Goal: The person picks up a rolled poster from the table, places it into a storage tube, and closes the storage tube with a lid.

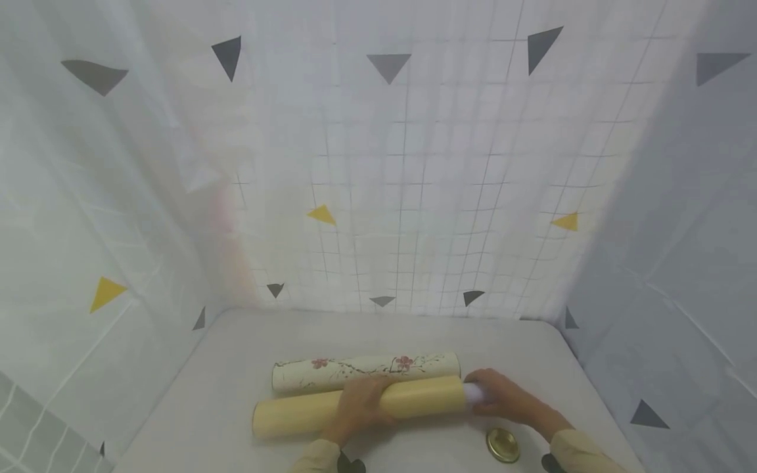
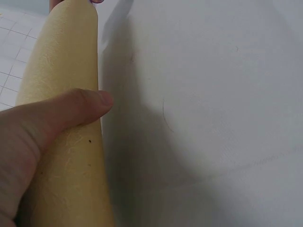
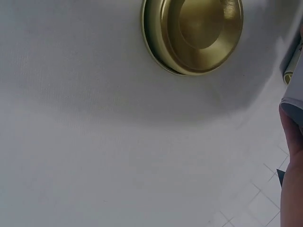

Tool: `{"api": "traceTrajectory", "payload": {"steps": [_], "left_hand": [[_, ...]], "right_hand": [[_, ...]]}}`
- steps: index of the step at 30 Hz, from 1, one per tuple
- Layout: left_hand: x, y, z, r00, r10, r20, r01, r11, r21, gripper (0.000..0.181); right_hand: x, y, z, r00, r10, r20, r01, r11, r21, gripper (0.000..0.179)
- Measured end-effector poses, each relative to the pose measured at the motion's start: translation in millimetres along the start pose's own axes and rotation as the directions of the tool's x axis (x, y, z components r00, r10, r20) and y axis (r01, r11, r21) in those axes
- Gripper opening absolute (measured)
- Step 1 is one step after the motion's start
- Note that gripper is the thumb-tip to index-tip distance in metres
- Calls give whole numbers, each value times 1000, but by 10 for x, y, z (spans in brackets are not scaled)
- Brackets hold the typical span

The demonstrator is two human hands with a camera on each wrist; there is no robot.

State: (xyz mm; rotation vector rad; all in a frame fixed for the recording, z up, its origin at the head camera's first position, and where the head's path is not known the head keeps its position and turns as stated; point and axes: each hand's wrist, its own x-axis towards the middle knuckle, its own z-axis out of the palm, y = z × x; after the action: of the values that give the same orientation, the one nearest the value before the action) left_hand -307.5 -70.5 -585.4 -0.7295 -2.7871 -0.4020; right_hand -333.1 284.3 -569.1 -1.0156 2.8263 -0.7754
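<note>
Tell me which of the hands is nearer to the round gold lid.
Right. The right hand is just beyond the round gold lid, holding the white roll; the left hand is farther away, to the lid's left, holding the yellow tube.

Both arms reach in from the near side, their pale sleeves (image 1: 316, 456) ending around the wrists. The left hand (image 1: 359, 406) lies near the middle, palm downward in a rounded grip, its fingers (image 1: 372, 385) over the far side; in the left wrist view the left thumb (image 2: 78, 109) stretches from left to right. The right hand (image 1: 503, 395) is farther right, its forearm (image 1: 549, 422) slanting from near right toward far left, thumb on the near side and fingers on the far side in a pinch. The right wrist view catches only part of it, at the right edge.
</note>
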Motion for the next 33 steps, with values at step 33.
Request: {"api": "traceTrajectory", "payload": {"steps": [33], "left_hand": [[-1,14,-3,998,-66,15,66,997,-50,76]], "right_hand": [[129,-167,33,976,150,158,-188,946,265,52]]}}
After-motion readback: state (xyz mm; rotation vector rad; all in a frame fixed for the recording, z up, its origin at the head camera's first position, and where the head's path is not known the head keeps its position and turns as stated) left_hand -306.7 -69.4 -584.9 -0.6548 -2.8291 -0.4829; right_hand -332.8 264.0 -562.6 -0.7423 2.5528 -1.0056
